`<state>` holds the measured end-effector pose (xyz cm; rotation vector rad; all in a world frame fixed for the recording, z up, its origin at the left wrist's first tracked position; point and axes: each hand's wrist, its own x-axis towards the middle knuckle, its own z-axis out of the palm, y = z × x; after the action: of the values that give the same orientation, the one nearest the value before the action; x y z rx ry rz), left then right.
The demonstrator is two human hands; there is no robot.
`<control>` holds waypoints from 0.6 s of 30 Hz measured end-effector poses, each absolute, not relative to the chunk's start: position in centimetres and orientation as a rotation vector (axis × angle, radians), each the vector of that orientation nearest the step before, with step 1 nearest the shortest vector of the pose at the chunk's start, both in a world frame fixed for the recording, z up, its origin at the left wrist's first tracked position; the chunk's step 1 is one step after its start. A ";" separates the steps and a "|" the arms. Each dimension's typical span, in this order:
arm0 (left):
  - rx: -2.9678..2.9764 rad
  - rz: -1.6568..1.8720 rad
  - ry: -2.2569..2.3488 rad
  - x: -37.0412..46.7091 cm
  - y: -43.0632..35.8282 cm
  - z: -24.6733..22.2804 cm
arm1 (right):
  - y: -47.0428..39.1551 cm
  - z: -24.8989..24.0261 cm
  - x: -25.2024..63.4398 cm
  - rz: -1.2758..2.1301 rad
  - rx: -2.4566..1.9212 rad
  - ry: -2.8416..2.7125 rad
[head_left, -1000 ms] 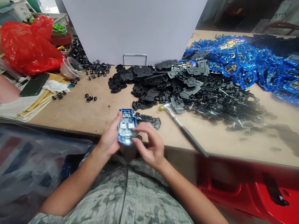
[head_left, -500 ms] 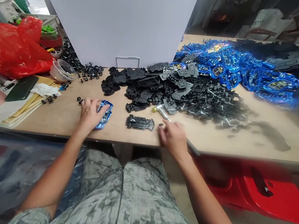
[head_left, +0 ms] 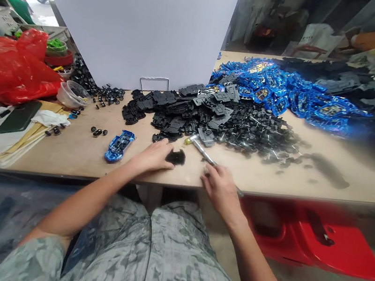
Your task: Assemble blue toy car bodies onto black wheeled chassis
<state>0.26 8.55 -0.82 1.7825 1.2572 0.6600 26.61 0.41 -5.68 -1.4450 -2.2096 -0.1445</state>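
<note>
My left hand [head_left: 157, 155] is closed on the left end of a black toy car chassis [head_left: 176, 157] lying on the table, and its fingers cover part of it. To the left rests a blue shiny toy car body [head_left: 119, 146], its hollow side up. My right hand [head_left: 220, 186] has its fingers curled together low over the table; whatever is between them is too small to make out. A hammer [head_left: 203, 150] with a yellow tip lies under and behind this hand, its handle partly hidden. Beside the blue body is a small black wheel set [head_left: 98, 132].
Behind my hands are heaped black chassis [head_left: 171, 109], wheels on metal axles [head_left: 256, 132] and blue car bodies [head_left: 277, 86]. A white board [head_left: 132, 17] stands at the back. On the left are a red plastic bag [head_left: 18, 61], a clear tub [head_left: 72, 95] and a dark phone [head_left: 19, 117].
My left hand has let go of the blue car body and moved right onto the black chassis. My right hand has stayed near the hammer, shifting slightly towards the table's front edge.
</note>
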 end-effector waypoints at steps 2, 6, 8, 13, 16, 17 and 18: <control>1.697 0.668 1.246 -0.4 9.2 -0.7 | 0.4 -6.1 26.9 -0.137 -1.400 -2.179; 1.515 0.557 1.151 -1.9 9.0 -0.4 | 0.7 -5.4 27.0 -0.059 -1.199 -2.081; 1.222 0.517 0.998 -2.3 8.0 -0.4 | 0.9 -4.3 26.4 0.055 -1.052 -2.022; 0.827 0.605 0.807 -1.5 4.2 -0.3 | 1.7 -1.4 23.5 0.204 -0.784 -2.074; 0.847 0.737 0.851 -0.4 2.5 -0.1 | 2.1 -1.1 21.9 0.177 -0.689 -2.159; 0.841 0.778 0.879 -0.1 2.0 -0.1 | 2.2 -1.2 21.5 0.166 -0.669 -2.187; 0.822 0.807 0.905 0.1 1.6 0.0 | 2.3 -1.4 21.2 0.153 -0.656 -2.211</control>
<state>0.07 1.61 -0.03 0.8220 0.9049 0.8074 21.22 2.30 -1.39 -0.6565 -2.2114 0.1528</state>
